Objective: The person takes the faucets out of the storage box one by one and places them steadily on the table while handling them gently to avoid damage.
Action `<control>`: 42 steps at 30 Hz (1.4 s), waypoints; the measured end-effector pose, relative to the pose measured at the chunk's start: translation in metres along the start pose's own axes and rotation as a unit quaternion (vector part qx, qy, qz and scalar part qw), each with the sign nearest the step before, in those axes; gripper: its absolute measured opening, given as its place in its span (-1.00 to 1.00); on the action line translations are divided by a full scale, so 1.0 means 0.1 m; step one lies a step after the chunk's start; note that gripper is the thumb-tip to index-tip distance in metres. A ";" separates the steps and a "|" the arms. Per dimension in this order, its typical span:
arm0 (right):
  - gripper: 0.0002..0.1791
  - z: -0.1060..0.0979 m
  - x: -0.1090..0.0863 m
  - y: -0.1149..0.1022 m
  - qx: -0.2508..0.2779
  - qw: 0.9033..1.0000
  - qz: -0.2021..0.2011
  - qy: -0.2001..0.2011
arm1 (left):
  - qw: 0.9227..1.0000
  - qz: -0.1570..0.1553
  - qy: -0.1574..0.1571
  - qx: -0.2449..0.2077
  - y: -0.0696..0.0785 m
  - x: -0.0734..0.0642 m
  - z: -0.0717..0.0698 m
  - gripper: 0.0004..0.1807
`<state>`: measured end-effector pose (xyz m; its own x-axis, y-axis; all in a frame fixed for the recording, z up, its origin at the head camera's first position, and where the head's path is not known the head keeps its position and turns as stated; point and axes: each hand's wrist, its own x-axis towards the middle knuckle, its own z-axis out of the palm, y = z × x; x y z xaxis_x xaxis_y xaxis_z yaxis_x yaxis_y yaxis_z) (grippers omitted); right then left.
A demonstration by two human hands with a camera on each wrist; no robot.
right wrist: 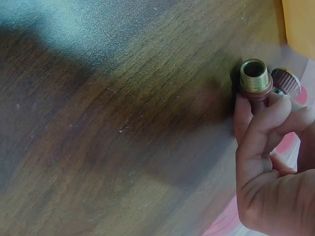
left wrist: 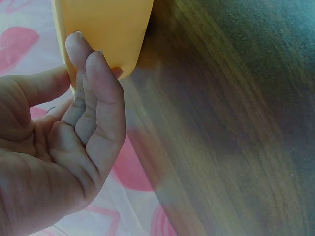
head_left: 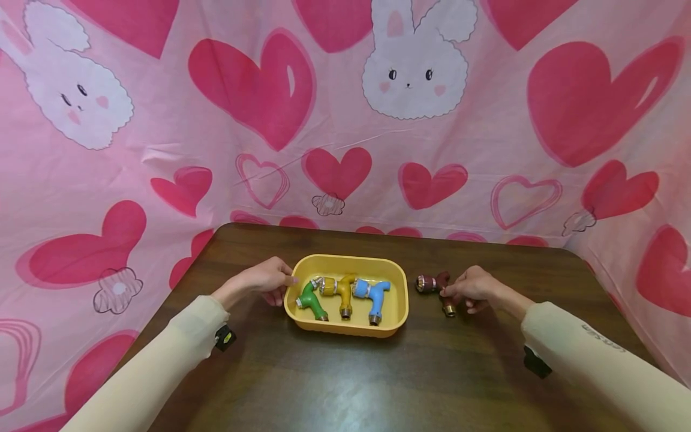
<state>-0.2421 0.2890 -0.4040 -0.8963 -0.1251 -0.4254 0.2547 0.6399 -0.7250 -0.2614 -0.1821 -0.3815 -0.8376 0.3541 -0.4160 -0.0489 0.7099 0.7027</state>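
Observation:
My left hand (head_left: 269, 279) pinches the left end of a yellow plastic basin (head_left: 398, 324), thumb over the rim and fingers against the outer wall. Inside the basin lie a green angle valve (head_left: 311, 300), a yellow angle valve (head_left: 344, 291) and a blue angle valve (head_left: 377, 298), side by side. To the right of the basin, my right hand (head_left: 475, 289) holds a dark red-brown angle valve (head_left: 429, 283) by its body. Its threaded brass end (right wrist: 255, 78) faces the camera in the right wrist view; the fingers partly hide the body.
Everything stands on a dark wooden table (head_left: 335, 384). A pink cloth (head_left: 335, 120) printed with hearts and rabbits hangs around the table's back and sides.

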 end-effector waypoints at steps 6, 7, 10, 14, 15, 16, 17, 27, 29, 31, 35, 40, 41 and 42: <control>-0.72 0.00 -0.03 -0.01 -0.003 1.000 0.002 -0.002 | 1.000 -0.001 -0.002 -0.003 0.01 -0.01 0.00 -0.74; -0.69 0.00 -0.03 -0.01 -0.004 1.000 0.001 -0.003 | 1.000 -0.001 -0.002 -0.003 0.01 -0.01 -0.01 -0.74; -0.61 0.00 -0.05 -0.02 -0.010 1.000 -0.001 -0.006 | 1.000 -0.001 -0.005 -0.004 0.01 -0.01 -0.01 -0.73; -0.58 -0.01 -0.06 -0.03 -0.013 1.000 -0.004 -0.009 | 1.000 -0.001 -0.006 -0.006 0.01 -0.01 -0.01 -0.73; -0.59 -0.01 -0.06 -0.03 -0.013 1.000 -0.004 -0.009 | 1.000 -0.001 -0.006 -0.005 0.01 -0.01 -0.01 -0.73; -0.62 -0.01 -0.06 -0.03 -0.012 1.000 -0.004 -0.009 | 1.000 0.000 -0.005 -0.005 0.01 -0.01 -0.01 -0.73; -0.64 -0.01 -0.05 -0.03 -0.012 1.000 -0.003 -0.010 | 1.000 0.000 -0.005 -0.004 0.01 -0.01 -0.01 -0.73; -0.76 0.01 -0.01 0.00 -0.004 1.000 0.000 -0.008 | 1.000 0.003 -0.005 -0.003 0.00 -0.02 -0.01 -0.74; -0.76 0.01 -0.01 0.00 0.000 1.000 0.002 -0.005 | 1.000 0.001 -0.004 -0.005 0.00 -0.01 -0.01 -0.74; -0.77 0.01 0.00 0.00 0.003 1.000 0.003 -0.002 | 1.000 0.003 -0.002 -0.005 0.00 -0.01 -0.02 -0.74; -0.78 0.00 0.01 0.00 0.007 1.000 0.007 0.001 | 1.000 0.002 -0.001 -0.004 0.00 0.00 -0.01 -0.73; -0.78 -0.01 0.01 0.01 0.004 1.000 0.006 0.005 | 1.000 0.000 -0.003 -0.005 0.00 0.00 -0.01 -0.73; -0.78 -0.02 0.01 0.01 0.004 1.000 0.007 0.007 | 1.000 0.000 -0.003 -0.005 0.00 0.00 -0.01 -0.74; -0.77 -0.02 0.01 0.01 0.002 1.000 0.006 0.008 | 1.000 0.000 -0.003 -0.005 0.00 0.00 -0.01 -0.74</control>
<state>-0.2434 0.2916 -0.4041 -0.8991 -0.1055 -0.4249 0.2666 0.6379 -0.7225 -0.2614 -0.1830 -0.3814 -0.8346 0.3576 -0.4191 -0.0544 0.7035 0.7087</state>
